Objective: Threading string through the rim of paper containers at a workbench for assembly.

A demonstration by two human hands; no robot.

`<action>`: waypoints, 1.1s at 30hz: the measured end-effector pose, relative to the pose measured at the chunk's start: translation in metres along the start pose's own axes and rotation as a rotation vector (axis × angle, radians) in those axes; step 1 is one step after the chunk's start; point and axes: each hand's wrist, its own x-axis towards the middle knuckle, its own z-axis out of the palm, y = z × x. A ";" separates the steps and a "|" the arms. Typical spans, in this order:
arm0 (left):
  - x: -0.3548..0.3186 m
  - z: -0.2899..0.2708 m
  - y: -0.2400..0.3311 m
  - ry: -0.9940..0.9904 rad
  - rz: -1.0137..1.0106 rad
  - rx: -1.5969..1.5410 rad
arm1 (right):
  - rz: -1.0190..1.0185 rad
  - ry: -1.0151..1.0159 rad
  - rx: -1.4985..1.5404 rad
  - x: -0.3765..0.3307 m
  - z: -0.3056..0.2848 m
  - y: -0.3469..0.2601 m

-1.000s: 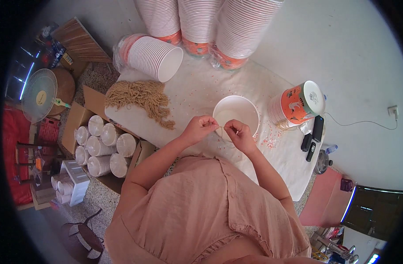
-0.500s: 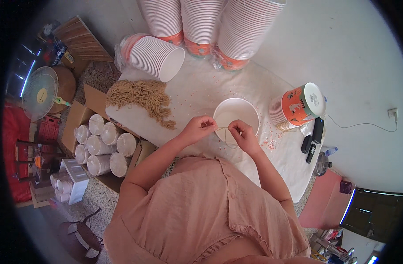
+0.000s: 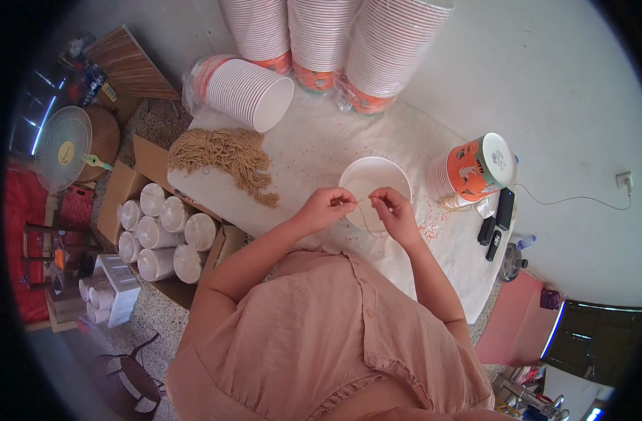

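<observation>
Moved: left hand (image 3: 328, 209) has slid a bit to the right since half a second ago, so it's nearer the right hand (image 3: 399, 219) now.
Between them: short span of thin tan string (image 3: 361, 216), the rest drooping in a loop across the near part of a white tub (image 3: 378, 172). Can't tell if it touches the rim.
Grip: fingers on both sides look pinched together on the string.
Under the hands: that tub sits mouth up on the white-covered worktop (image 3: 321, 133), pinkish specks (image 3: 431, 230) scattered around.
Right-side print: upturned stack (image 3: 470, 172) has orange and green artwork with a pale animal, plus a small grey mark on its white base. Way too small to read.
Back-row print: tall stacks (image 3: 398, 42) in clear plastic, orange bands at the bottom, lettering impossible to make out.
Back left: tipped stack (image 3: 240, 91) on its side, also wrapped, with a tan yarn pile (image 3: 223, 154) near it.
Right edge: dark gadgets (image 3: 505, 208) just beside the upturned stack, one with pale marks, illegible.
Far left: carton (image 3: 152, 165) of wrapped white bundles (image 3: 156, 235), then a fan (image 3: 54, 140) with a round yellowish badge, unreadable too.
</observation>
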 end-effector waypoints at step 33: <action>-0.021 -0.022 -0.052 0.044 -0.188 -0.118 | 0.172 -0.498 0.084 -0.027 0.009 -0.014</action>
